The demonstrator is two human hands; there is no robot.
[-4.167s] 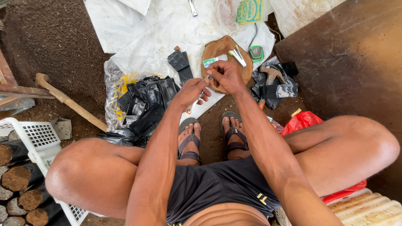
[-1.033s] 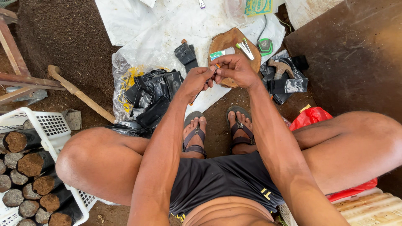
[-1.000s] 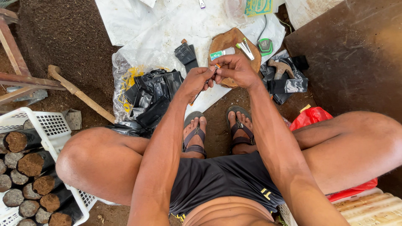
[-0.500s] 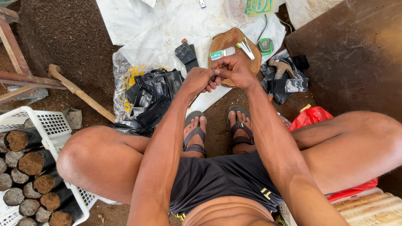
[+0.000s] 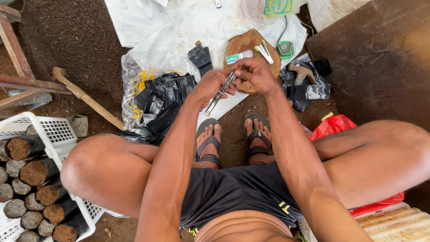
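Stapler [image 5: 218, 94] is gripped by both hands, left [image 5: 207, 86] and right [image 5: 254, 74], fingers closed; black bags [image 5: 163, 96] at nine o'clock lie unfilled.

Slim shiny metal stapler [image 5: 219, 93] in my hands: smooth, glossy. Round brown wooden block [image 5: 251, 42]: matt, rough. Crumpled black plastic bags [image 5: 163, 96]: glossy, creased. White plastic sheet [image 5: 188, 31]: dull, wrinkled. White plastic mesh crate [image 5: 53, 134]: smooth.
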